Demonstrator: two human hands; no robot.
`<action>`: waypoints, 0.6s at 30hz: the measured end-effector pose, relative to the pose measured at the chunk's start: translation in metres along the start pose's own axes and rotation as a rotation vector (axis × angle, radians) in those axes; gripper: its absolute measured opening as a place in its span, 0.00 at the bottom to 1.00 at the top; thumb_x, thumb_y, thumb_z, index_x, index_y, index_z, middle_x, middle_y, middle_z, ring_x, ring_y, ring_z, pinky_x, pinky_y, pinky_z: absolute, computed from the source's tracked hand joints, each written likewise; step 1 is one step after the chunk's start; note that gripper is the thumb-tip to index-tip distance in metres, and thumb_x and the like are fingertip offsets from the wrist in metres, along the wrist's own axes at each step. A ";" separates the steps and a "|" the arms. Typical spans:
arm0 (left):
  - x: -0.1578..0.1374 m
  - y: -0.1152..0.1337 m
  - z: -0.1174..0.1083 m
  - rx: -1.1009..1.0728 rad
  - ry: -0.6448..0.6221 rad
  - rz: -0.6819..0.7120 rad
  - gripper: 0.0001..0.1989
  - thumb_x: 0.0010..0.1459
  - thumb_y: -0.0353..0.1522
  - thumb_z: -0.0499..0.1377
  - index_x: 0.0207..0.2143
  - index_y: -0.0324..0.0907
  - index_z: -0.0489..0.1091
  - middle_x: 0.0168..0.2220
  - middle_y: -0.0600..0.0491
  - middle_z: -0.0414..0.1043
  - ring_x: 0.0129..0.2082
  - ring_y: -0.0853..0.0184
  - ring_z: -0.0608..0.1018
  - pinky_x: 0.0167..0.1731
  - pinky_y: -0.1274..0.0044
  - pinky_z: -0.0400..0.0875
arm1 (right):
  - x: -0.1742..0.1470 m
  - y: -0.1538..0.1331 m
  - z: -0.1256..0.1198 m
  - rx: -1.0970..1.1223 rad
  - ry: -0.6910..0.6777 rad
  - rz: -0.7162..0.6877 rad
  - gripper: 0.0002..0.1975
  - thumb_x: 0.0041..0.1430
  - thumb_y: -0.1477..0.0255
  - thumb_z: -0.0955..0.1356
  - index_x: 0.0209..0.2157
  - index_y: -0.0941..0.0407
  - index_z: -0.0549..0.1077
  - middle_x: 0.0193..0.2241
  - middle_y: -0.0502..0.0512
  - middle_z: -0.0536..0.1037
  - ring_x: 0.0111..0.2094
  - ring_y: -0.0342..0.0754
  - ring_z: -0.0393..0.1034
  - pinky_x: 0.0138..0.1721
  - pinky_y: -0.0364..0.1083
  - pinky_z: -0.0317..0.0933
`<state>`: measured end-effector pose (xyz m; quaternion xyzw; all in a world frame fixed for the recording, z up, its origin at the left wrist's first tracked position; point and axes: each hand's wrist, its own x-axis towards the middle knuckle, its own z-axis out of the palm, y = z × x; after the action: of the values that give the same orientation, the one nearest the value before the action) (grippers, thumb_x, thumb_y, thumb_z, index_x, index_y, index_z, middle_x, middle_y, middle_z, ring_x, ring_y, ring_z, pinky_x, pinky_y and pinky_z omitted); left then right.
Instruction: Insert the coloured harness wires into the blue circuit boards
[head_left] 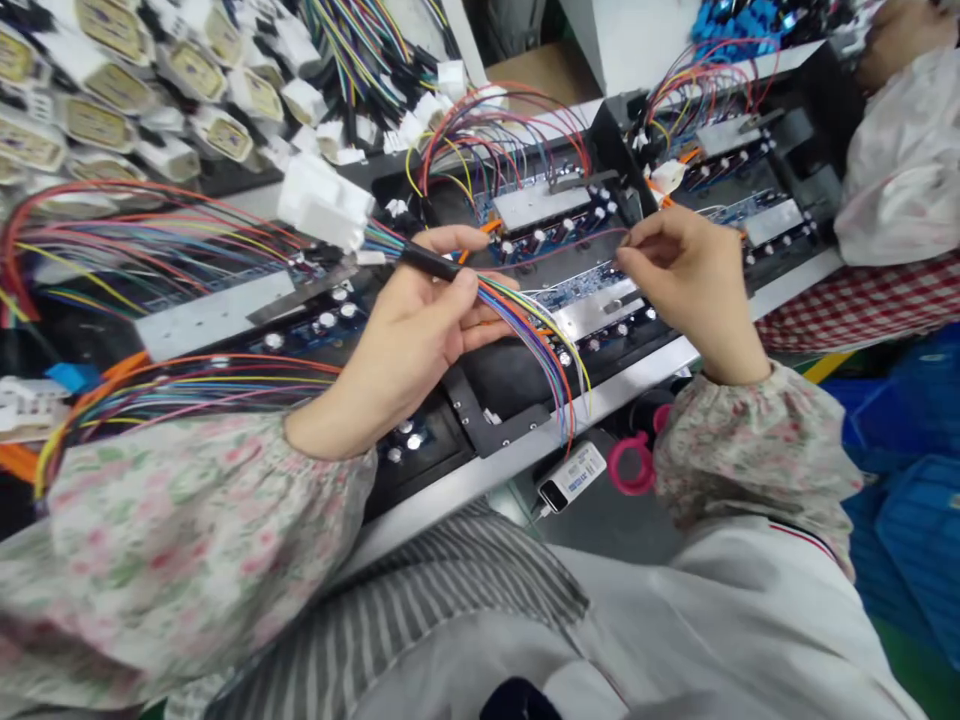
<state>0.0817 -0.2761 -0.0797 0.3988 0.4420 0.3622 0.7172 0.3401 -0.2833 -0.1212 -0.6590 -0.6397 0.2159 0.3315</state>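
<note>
Two hands are working over a circuit board (600,290) on the tabletop (450,490): the left hand (409,345) is closing its fingers (457,290) around a wire harness (517,320) at its black sleeve, its white connector (324,203) hanging off to the left, while the right hand (686,275) is pinching one thin wire (570,245) over the board. Judging by the loose coloured ends fanning down past the edge, most wires are still waiting to be seated. Neighbouring wired boards (540,200), piled connectors (112,90) and a co-worker's sleeve (900,160) are crowding the area.

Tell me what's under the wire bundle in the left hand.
Under the wire bundle held by the left hand: a circuit board and black tray. The hand covers the rest.
</note>
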 end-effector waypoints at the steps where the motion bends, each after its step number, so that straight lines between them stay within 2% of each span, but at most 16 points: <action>1: 0.003 -0.003 0.001 0.003 0.021 -0.002 0.07 0.67 0.28 0.56 0.47 0.46 0.64 0.33 0.59 0.78 0.32 0.72 0.83 0.38 0.77 0.81 | 0.002 0.003 0.005 -0.003 -0.009 0.008 0.04 0.57 0.71 0.69 0.29 0.50 0.70 0.29 0.52 0.78 0.32 0.50 0.73 0.36 0.49 0.65; 5: 0.010 -0.012 -0.001 0.025 0.066 -0.024 0.10 0.69 0.27 0.53 0.50 0.46 0.64 0.32 0.58 0.79 0.31 0.72 0.84 0.36 0.80 0.80 | 0.007 0.013 0.019 -0.022 -0.027 0.022 0.04 0.54 0.74 0.69 0.29 0.51 0.70 0.27 0.51 0.77 0.32 0.50 0.75 0.38 0.50 0.67; 10: 0.011 -0.017 -0.005 0.014 0.040 0.008 0.10 0.69 0.27 0.53 0.50 0.47 0.65 0.33 0.56 0.81 0.33 0.70 0.85 0.40 0.75 0.82 | 0.008 0.017 0.023 -0.045 -0.027 0.016 0.04 0.55 0.75 0.68 0.29 0.51 0.70 0.27 0.52 0.78 0.32 0.51 0.76 0.39 0.50 0.67; 18: 0.010 -0.020 -0.007 0.071 0.062 0.022 0.08 0.66 0.32 0.60 0.47 0.48 0.69 0.36 0.55 0.82 0.35 0.68 0.84 0.39 0.75 0.82 | 0.009 0.021 0.024 -0.055 -0.029 0.021 0.03 0.57 0.72 0.68 0.29 0.50 0.71 0.29 0.51 0.79 0.33 0.50 0.75 0.40 0.51 0.69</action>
<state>0.0817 -0.2740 -0.1029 0.4176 0.4722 0.3662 0.6845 0.3380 -0.2695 -0.1514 -0.6714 -0.6431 0.2114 0.3015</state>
